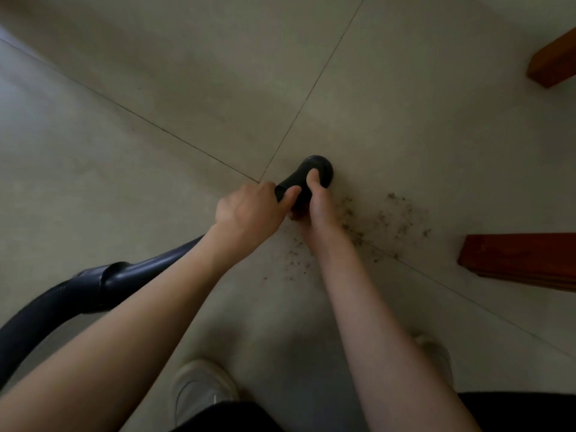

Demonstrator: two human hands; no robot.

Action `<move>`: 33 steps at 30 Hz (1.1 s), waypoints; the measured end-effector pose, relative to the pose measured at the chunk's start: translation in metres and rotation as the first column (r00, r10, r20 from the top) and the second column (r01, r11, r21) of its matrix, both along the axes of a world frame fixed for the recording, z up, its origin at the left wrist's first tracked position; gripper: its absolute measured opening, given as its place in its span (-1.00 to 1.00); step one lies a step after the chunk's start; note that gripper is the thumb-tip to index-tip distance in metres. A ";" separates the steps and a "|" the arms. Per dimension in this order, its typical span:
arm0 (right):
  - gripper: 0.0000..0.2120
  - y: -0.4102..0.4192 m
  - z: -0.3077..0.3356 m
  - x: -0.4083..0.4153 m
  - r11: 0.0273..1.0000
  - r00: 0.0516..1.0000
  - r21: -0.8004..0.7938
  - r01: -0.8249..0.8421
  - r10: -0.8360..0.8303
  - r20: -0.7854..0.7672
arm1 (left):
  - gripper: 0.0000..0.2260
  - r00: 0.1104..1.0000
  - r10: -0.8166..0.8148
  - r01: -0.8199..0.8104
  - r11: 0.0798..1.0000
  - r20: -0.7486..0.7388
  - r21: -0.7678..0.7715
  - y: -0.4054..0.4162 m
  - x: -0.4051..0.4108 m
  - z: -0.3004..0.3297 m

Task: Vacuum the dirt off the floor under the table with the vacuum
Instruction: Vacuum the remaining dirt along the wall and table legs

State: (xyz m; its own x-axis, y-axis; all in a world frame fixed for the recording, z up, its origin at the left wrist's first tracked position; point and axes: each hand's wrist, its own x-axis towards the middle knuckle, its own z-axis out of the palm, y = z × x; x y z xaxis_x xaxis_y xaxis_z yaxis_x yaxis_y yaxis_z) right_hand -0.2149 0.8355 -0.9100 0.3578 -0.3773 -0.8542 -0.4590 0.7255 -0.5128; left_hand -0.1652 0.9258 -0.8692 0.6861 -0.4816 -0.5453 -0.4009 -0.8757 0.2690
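A dark vacuum nozzle (314, 173) points down at the pale tiled floor (156, 126), near where the tile seams cross. My right hand (318, 204) grips the nozzle from the right, thumb lying on top of it. My left hand (249, 210) grips the tube just behind the nozzle. The dark hose (93, 288) curves back from under my left forearm to the lower left edge. Brown dirt (383, 219) is scattered on the floor just right of my right hand, with more specks below my wrists.
Two reddish wooden table legs stand on the right: one (554, 60) at the upper right, one (520, 260) beside the dirt. My two pale shoes (199, 391) are at the bottom, under my arms.
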 end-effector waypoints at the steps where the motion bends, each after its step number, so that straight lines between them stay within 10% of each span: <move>1: -0.55 0.005 0.001 0.000 1.000 1.000 0.004 -0.018 0.018 -0.004 | -0.52 1.000 0.011 -0.011 1.000 -0.010 -0.009 0.008 0.001 -0.001; 33: -0.53 -0.004 0.006 0.038 0.998 0.999 0.053 -0.033 0.031 0.031 | -0.51 0.997 0.067 -0.069 0.997 -0.033 -0.039 -0.003 0.027 -0.006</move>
State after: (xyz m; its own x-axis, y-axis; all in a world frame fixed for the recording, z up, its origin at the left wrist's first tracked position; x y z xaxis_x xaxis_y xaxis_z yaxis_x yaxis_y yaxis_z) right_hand -0.1769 0.8315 -0.9035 0.3948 -0.3189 -0.8616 -0.4676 0.7375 -0.4872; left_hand -0.1385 0.9229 -0.8754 0.7005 -0.4562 -0.5488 -0.3314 -0.8890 0.3160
